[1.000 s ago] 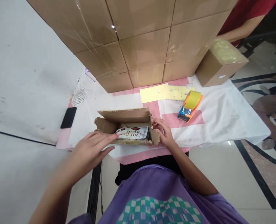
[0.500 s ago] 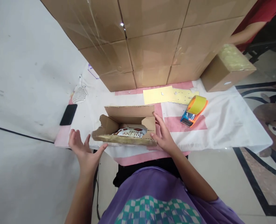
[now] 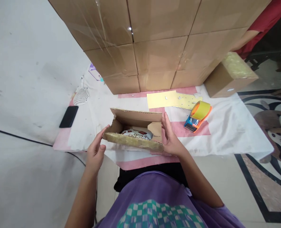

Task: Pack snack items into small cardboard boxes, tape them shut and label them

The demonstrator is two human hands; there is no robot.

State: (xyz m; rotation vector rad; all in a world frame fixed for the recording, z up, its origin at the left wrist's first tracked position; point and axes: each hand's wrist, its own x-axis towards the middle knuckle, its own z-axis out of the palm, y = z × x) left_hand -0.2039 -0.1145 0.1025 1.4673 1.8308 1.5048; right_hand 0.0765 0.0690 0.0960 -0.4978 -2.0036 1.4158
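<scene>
An open cardboard box (image 3: 133, 144) sits in front of me on the cloth-covered table, its long flaps raised. Inside lies a white packet with red marks (image 3: 138, 134), printed with the word "Meal"; its lower part is hidden by the near flap. My left hand (image 3: 96, 153) holds the box's left end, fingers along its edge and thumb on the near side. On the right end, my right hand (image 3: 172, 139) grips with its fingers up the side wall. The box is held between the two hands.
Taped cartons (image 3: 158, 57) are stacked at the back, and a single carton (image 3: 228, 77) stands to their right. A tape dispenser (image 3: 197, 116), yellow cards (image 3: 161, 99), a phone (image 3: 69, 117) and a white strainer-like item (image 3: 81, 96) lie about. A person's red sleeve (image 3: 268, 22) shows behind.
My left hand has come in from spread fingers to the box's left end. The box has shifted slightly right, and my right hand has stayed on its right end.
</scene>
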